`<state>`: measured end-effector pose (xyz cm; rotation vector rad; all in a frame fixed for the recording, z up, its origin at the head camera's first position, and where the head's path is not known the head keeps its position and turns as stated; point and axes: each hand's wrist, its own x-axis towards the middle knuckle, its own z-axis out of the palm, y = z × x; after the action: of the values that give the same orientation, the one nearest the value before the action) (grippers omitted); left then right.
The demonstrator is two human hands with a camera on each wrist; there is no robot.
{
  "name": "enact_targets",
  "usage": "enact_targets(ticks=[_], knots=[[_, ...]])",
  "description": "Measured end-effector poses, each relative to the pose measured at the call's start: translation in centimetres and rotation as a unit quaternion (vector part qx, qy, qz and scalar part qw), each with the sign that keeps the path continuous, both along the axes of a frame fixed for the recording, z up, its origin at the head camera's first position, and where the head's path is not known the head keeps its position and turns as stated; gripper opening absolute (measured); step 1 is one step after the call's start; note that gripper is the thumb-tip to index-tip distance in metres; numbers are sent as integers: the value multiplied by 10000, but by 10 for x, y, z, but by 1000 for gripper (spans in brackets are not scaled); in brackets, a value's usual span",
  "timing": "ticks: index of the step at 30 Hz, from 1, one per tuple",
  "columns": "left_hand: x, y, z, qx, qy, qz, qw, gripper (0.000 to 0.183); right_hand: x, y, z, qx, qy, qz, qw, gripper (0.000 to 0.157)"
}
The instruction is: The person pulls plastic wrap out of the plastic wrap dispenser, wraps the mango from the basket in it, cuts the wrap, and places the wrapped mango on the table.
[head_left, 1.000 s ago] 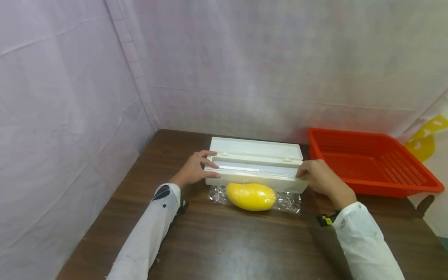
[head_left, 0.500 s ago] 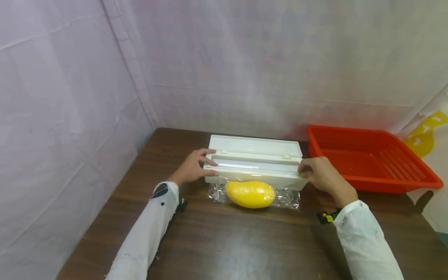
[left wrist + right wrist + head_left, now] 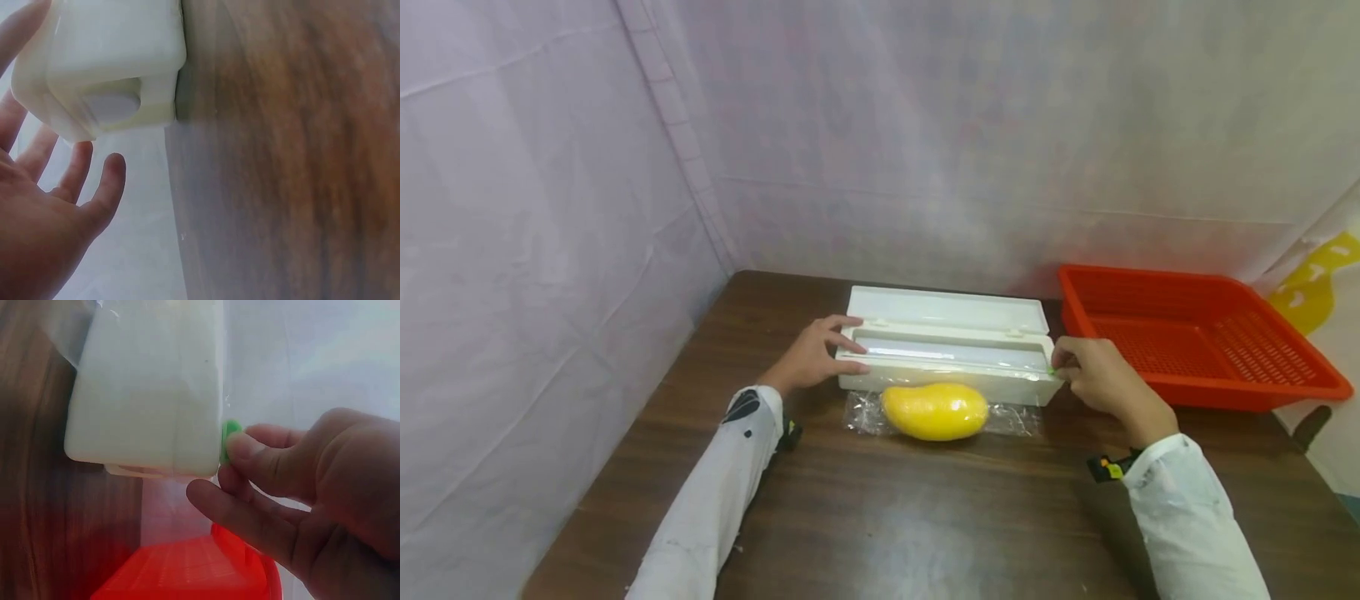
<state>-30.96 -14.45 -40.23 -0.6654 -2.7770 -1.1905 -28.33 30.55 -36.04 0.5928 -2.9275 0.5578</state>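
Note:
A long white cling film dispenser (image 3: pixel 947 377) lies on the table with its lid (image 3: pixel 947 308) tipped back. Inside it a pale roll (image 3: pixel 955 354) shows. My left hand (image 3: pixel 812 354) spreads over the dispenser's left end, fingertips touching its upper edges; the left wrist view shows the fingers fairly straight beside that end. At the right front corner my right hand (image 3: pixel 1097 375) pinches a small green cutter slider (image 3: pixel 230 439) between thumb and finger. In front sits a yellow mango (image 3: pixel 935 412), on or under clear film (image 3: pixel 1015 419) extending from the dispenser.
A red plastic basket (image 3: pixel 1210 393) stands at the right rear of the brown wooden table (image 3: pixel 880 517), close beside the right hand. White sheeting (image 3: pixel 925 150) hangs behind the table and along its left side.
My right hand has slid a little rightward along the dispenser's front edge with the green slider, reaching the right corner. The left hand stays at the left end.

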Motion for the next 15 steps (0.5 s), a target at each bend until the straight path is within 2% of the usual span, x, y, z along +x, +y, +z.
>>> enact_targets(ticks=[7, 15], knots=[[-2, -1, 0, -68, 62, 14, 10000, 33, 1, 1, 2, -10, -147, -161, 9998, 14], [-2, 1, -2, -71, 55, -22, 10000, 34, 5, 0, 4, 50, -194, -140, 9997, 16]])
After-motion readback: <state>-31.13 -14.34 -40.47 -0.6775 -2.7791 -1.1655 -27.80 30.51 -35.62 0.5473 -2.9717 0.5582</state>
